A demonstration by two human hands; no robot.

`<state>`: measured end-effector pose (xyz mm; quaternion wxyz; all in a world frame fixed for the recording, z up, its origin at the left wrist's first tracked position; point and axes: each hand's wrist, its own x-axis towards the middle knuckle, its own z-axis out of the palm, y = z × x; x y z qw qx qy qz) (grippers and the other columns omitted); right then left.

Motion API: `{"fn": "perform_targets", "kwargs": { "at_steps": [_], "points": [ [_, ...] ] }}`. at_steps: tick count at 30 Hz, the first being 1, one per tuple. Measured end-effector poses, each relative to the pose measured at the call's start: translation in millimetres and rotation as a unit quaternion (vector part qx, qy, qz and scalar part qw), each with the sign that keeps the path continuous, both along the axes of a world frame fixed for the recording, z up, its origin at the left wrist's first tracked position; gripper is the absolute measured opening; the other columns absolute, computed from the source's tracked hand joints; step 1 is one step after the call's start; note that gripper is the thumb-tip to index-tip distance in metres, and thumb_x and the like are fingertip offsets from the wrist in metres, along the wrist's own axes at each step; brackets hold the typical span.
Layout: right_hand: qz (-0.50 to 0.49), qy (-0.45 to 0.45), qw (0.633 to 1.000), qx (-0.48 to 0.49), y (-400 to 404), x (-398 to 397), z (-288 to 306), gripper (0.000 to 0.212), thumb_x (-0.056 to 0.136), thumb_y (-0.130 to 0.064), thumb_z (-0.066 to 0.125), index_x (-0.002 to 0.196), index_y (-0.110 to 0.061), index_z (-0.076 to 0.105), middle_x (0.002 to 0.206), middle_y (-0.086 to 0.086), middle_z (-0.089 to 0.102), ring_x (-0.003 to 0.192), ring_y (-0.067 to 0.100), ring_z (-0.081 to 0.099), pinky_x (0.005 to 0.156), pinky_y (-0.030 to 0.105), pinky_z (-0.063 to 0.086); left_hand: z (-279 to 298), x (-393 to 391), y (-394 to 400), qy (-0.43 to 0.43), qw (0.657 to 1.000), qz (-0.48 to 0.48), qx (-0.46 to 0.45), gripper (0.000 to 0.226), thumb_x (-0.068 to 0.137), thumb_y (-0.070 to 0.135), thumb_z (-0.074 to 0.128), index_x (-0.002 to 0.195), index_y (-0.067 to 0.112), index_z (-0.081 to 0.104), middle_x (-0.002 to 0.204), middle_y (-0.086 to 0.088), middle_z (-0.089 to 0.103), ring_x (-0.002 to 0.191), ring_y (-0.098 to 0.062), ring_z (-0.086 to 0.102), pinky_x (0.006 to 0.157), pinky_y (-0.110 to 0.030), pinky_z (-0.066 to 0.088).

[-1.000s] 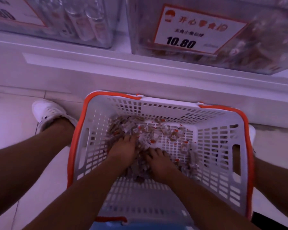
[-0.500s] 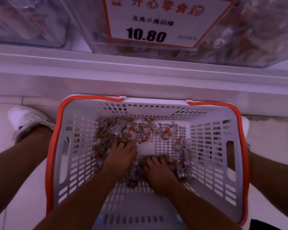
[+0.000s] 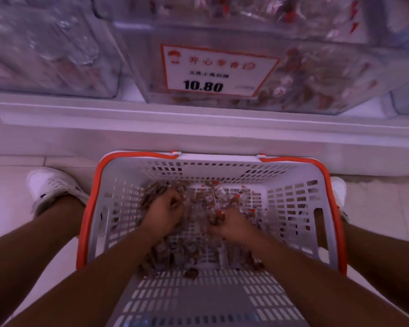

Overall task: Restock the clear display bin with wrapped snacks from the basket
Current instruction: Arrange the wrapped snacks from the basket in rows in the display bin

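Fingertips [image 3: 175, 201] buried in snacks [image 3: 200, 246]; upper bins blurred.

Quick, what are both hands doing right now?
Left hand: fingers curled round a bunch of snacks in the basket.
Right hand: also gripping snacks.

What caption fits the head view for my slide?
Both hands, left and right, scoop wrapped snacks from the basket below the clear bin.

Dim, even light with a purple-pink cast and no hard shadows. Motion blur smears the far clear display bins [image 3: 257, 67] and price label [image 3: 213, 72]. Wide-angle bending curves the edges.
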<state>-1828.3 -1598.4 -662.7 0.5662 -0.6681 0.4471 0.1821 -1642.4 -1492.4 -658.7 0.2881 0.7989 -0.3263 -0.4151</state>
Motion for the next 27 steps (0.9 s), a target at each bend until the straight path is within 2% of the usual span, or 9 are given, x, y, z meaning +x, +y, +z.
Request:
{"fn": "perform_targets", "kwargs": {
  "at_steps": [3, 7, 11, 13, 16, 18, 22, 25, 27],
  "points": [
    [-0.062, -0.018, 0.998, 0.025, -28, 4, 47, 0.014, 0.073, -0.030, 0.086, 0.076, -0.022, 0.075, 0.072, -0.005, 0.074, 0.071, 0.009, 0.070, 0.069, 0.022, 0.054, 50, 20, -22, 0.023, 0.998, 0.065, -0.001, 0.022, 0.086, 0.005, 0.068, 0.070, 0.014, 0.056, 0.062, 0.001, 0.055, 0.061, -0.012, 0.050, 0.052, -0.010, 0.038],
    [-0.125, -0.097, 0.987, 0.041, -42, 12, 133, 0.041, 0.076, -0.025, 0.083, 0.096, 0.007, 0.068, 0.095, 0.029, 0.070, 0.087, 0.038, 0.068, 0.079, 0.043, 0.050, 136, 26, -30, 0.122, 0.988, 0.095, -0.027, 0.012, 0.088, 0.015, 0.065, 0.084, 0.004, 0.065, 0.071, -0.005, 0.060, 0.066, -0.017, 0.054, 0.060, -0.025, 0.044],
    [-0.169, -0.194, 0.965, 0.041, -33, 17, 226, 0.021, 0.084, -0.020, 0.076, 0.087, -0.001, 0.069, 0.077, 0.020, 0.058, 0.062, 0.027, 0.059, 0.064, 0.040, 0.051, 229, 7, -23, 0.308, 0.937, 0.151, -0.072, 0.019, 0.084, 0.002, 0.053, 0.099, 0.010, 0.062, 0.070, -0.012, 0.060, 0.052, -0.019, 0.055, 0.046, -0.020, 0.042],
    [-0.197, -0.244, 0.949, 0.033, -22, 18, 264, 0.035, 0.083, -0.025, 0.077, 0.098, 0.005, 0.066, 0.075, 0.017, 0.055, 0.064, 0.026, 0.057, 0.064, 0.045, 0.053, 265, -6, -16, 0.340, 0.919, 0.177, -0.088, 0.026, 0.081, -0.002, 0.046, 0.097, 0.011, 0.063, 0.061, -0.015, 0.056, 0.042, -0.018, 0.051, 0.038, -0.018, 0.037],
    [-0.203, -0.317, 0.921, 0.095, -1, 20, 299, 0.047, 0.075, -0.030, 0.077, 0.111, -0.002, 0.070, 0.097, 0.015, 0.074, 0.083, 0.035, 0.071, 0.080, 0.055, 0.055, 295, -24, -11, 0.400, 0.893, 0.164, -0.122, 0.032, 0.088, 0.011, 0.049, 0.108, 0.013, 0.074, 0.088, -0.026, 0.071, 0.070, -0.029, 0.067, 0.065, -0.034, 0.056],
    [-0.202, -0.336, 0.917, 0.073, 9, 23, 310, 0.039, 0.077, -0.031, 0.078, 0.110, -0.011, 0.073, 0.104, 0.017, 0.074, 0.096, 0.041, 0.070, 0.088, 0.060, 0.053, 303, -30, -11, 0.437, 0.877, 0.146, -0.136, 0.037, 0.095, 0.041, 0.052, 0.106, 0.016, 0.078, 0.103, -0.018, 0.075, 0.088, -0.030, 0.074, 0.080, -0.042, 0.060],
    [-0.198, -0.330, 0.910, -0.152, 7, 31, 304, 0.024, 0.081, -0.025, 0.080, 0.099, -0.012, 0.072, 0.091, 0.002, 0.077, 0.088, 0.020, 0.074, 0.084, 0.045, 0.058, 292, -36, -15, 0.316, 0.909, 0.191, -0.195, 0.047, 0.083, 0.064, 0.062, 0.106, 0.024, 0.073, 0.100, -0.009, 0.077, 0.093, -0.030, 0.074, 0.085, -0.053, 0.059],
    [-0.231, -0.308, 0.900, -0.205, -1, 39, 299, 0.023, 0.080, -0.023, 0.081, 0.097, -0.015, 0.067, 0.080, -0.003, 0.075, 0.076, 0.012, 0.072, 0.071, 0.030, 0.057, 288, -32, -26, 0.167, 0.933, 0.181, -0.261, 0.046, 0.073, 0.056, 0.068, 0.107, 0.025, 0.066, 0.087, -0.005, 0.074, 0.078, -0.018, 0.071, 0.070, -0.033, 0.057],
    [-0.235, -0.297, 0.900, -0.217, -8, 44, 296, 0.024, 0.080, -0.025, 0.081, 0.097, -0.015, 0.067, 0.082, -0.002, 0.075, 0.077, 0.012, 0.072, 0.072, 0.032, 0.057, 285, -29, -40, 0.159, 0.934, 0.132, -0.291, 0.048, 0.075, 0.050, 0.066, 0.114, 0.023, 0.063, 0.083, 0.000, 0.074, 0.072, -0.011, 0.068, 0.065, -0.025, 0.052]
  ]
}}
